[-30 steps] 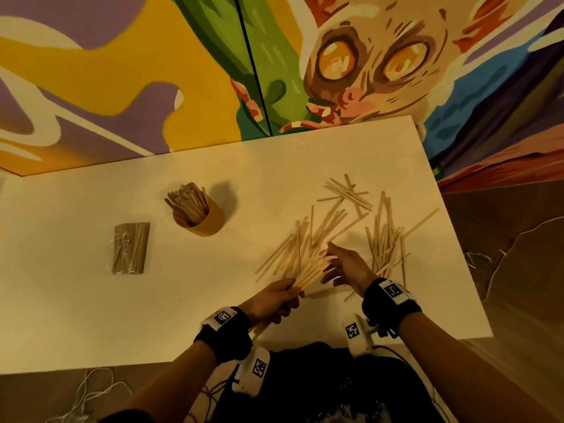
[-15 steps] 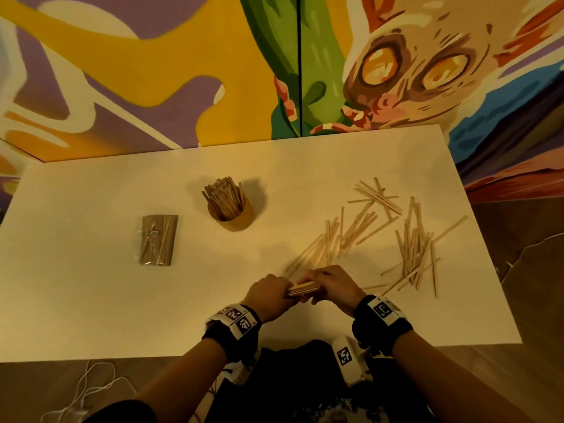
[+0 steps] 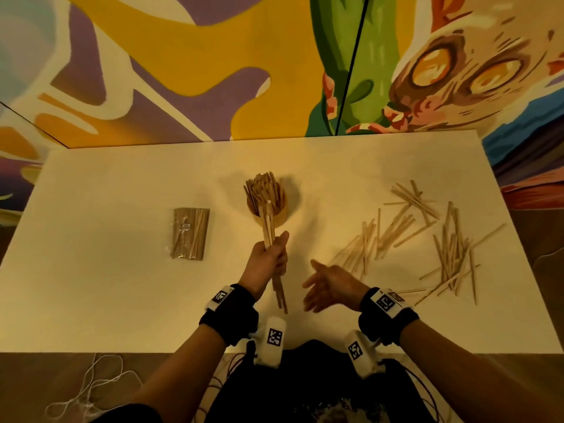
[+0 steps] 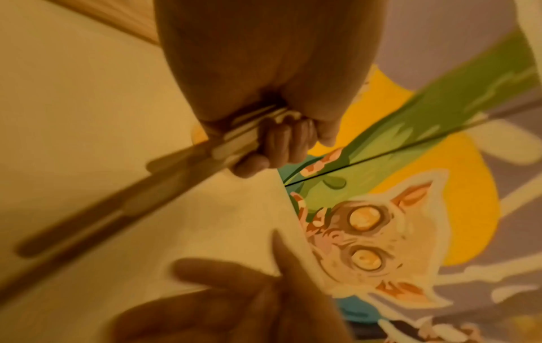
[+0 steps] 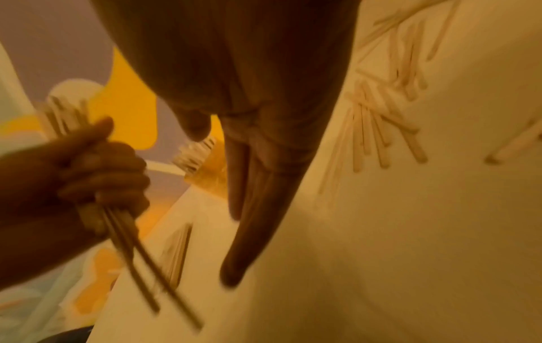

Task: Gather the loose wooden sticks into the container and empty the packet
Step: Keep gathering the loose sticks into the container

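My left hand [image 3: 270, 257] grips a bundle of wooden sticks [image 3: 268, 227] upright above the table, just in front of the round wooden container [image 3: 276, 216], which holds several sticks. In the left wrist view the fingers [image 4: 275, 143] curl round the bundle [image 4: 117, 199]. My right hand [image 3: 328, 285] hovers open beside it, fingers straight, holding nothing; the right wrist view shows those straight fingers [image 5: 258, 197] and the left hand's bundle [image 5: 132, 250]. Loose sticks [image 3: 396, 227] lie scattered at the right. A clear packet of sticks [image 3: 190, 233] lies flat left of the container.
The white table [image 3: 106, 300] stands against a painted mural wall [image 3: 183, 62]. A second heap of loose sticks [image 3: 454, 261] lies near the right edge. White cable [image 3: 91, 389] lies on the floor at the front left.
Both hands were squaring a bundle low at the front. The left hand has since lifted it upright toward the container, and the right hand has let go and opened.
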Tool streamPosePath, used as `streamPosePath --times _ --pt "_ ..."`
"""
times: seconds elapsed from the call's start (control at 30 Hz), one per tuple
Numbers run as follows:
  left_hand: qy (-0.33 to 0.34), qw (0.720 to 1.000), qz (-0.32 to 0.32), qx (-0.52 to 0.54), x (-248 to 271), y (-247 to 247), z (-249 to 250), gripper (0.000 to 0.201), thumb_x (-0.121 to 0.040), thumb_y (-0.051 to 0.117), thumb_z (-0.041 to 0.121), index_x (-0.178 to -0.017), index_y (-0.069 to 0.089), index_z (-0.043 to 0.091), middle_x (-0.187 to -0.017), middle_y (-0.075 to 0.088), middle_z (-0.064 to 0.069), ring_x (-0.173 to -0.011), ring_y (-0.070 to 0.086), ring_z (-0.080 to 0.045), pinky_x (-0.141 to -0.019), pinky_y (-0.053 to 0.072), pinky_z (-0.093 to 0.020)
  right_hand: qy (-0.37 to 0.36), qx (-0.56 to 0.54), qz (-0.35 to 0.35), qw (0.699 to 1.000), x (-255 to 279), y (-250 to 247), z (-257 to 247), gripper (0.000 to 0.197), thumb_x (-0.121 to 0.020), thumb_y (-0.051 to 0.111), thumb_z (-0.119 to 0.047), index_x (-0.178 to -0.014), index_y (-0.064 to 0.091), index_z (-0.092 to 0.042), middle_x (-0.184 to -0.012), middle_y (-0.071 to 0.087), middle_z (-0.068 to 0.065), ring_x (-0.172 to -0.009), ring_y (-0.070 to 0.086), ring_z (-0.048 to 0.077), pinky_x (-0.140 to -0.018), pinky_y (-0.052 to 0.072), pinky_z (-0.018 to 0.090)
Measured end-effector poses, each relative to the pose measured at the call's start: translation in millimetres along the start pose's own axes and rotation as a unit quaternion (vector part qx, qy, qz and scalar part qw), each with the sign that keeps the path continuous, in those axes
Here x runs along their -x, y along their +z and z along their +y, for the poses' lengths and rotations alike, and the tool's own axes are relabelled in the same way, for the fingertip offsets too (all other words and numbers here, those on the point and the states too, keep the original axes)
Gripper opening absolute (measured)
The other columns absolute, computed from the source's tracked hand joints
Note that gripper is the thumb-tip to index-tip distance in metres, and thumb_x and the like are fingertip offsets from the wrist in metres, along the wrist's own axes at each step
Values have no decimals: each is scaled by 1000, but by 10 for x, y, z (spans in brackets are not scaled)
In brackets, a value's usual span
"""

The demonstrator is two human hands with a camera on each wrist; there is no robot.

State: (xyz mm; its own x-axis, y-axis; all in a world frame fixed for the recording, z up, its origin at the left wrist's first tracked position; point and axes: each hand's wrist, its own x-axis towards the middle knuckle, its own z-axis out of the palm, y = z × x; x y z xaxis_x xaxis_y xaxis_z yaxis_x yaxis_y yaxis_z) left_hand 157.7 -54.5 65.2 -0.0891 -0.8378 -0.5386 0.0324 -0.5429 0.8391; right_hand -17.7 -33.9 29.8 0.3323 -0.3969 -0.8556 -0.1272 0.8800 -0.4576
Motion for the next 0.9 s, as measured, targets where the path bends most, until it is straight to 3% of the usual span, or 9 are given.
streamPosePath --times 0.1,0.2,0.37,0.47,0.73,0.9 --pt "14 997 -12 78 -10 -56 31 43 -99 51 31 -62 30 22 -53 23 5 -47 20 -12 -49 26 -25 90 0 -95 991 -71 219 -3 72 -98 37 -55 -112 56 14 -103 64 36 -87 69 41 -79 58 42" --pt "16 995 -15 94 -29 -102 4 47 -99 51 32 -58 31 22 -52 23 5 -45 20 -12 -48 25 -26 114 -14 -130 985 -110 383 -150 64 -100 37 -47 -106 57 13 -93 68 31 -82 71 37 -72 59 37" --pt "25 993 -11 113 -59 -231 56 45 -101 48 28 -59 32 20 -50 25 6 -44 21 -10 -46 25 -24 115 79 -91 986 -221 571 -252 64 -99 36 -51 -103 57 9 -90 65 30 -73 70 35 -66 59 37" --pt "29 991 -4 129 -86 -299 86 41 -102 46 26 -64 33 19 -50 26 7 -44 21 -10 -46 24 -24 139 80 -82 984 -286 671 -257 67 -99 32 -52 -98 58 9 -86 67 27 -72 70 34 -68 58 37" --pt "31 992 -13 120 -138 -410 115 45 -100 48 29 -58 42 17 -51 27 4 -44 21 -10 -44 23 -22 96 29 -69 993 -321 806 -337 57 -102 33 -38 -96 61 11 -78 72 23 -71 72 30 -68 58 34" --pt "19 995 -22 100 -158 -416 64 41 -97 54 31 -59 47 16 -50 32 4 -43 25 -10 -44 24 -23 33 -4 -75 997 -267 836 -427 43 -99 35 -21 -93 62 12 -86 69 29 -81 71 37 -75 58 38"
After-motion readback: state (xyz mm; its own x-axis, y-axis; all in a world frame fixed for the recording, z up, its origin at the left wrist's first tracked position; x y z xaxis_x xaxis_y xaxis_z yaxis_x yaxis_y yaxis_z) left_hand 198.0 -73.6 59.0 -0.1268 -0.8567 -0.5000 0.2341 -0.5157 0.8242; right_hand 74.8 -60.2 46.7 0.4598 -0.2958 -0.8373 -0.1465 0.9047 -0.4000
